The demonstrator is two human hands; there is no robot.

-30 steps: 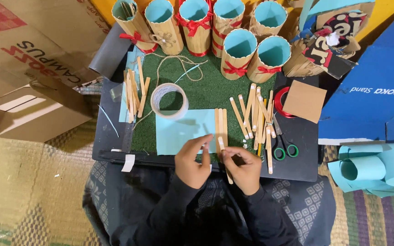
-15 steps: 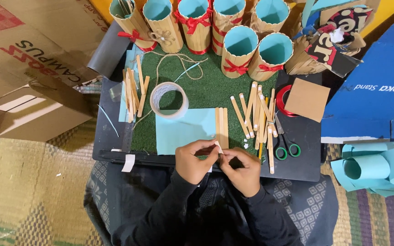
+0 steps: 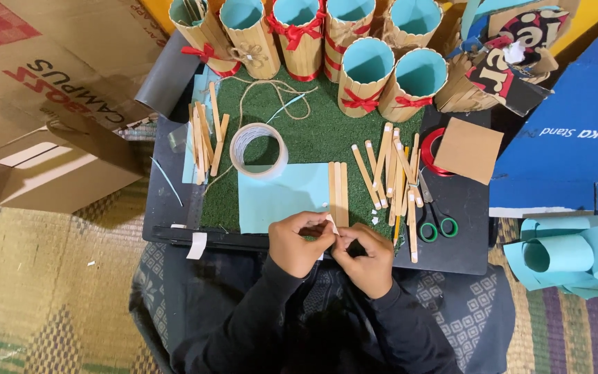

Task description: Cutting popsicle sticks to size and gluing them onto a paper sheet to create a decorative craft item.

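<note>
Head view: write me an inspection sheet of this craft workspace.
Surface: green mat on a dark board.
Job's things: small white scrap pinched between left hand and right hand; three wooden sticks side by side on blue paper.
Clutter: tape roll, loose sticks, scissors, stick-clad cups.
Grippers: both hands pinch the scrap.
Cables: nothing seen; twine only.
Surroundings: cardboard box, rolled blue paper.

Just ahead of the fingers [image 3: 332,234], three glued wooden sticks [image 3: 338,194] on a light blue paper sheet [image 3: 282,197] block the way. Right of the fingers, loose wooden sticks [image 3: 392,173] and green-handled scissors [image 3: 434,215] crowd the tabletop [image 3: 465,235]; further left, bare green turf [image 3: 219,208] lies open.
</note>
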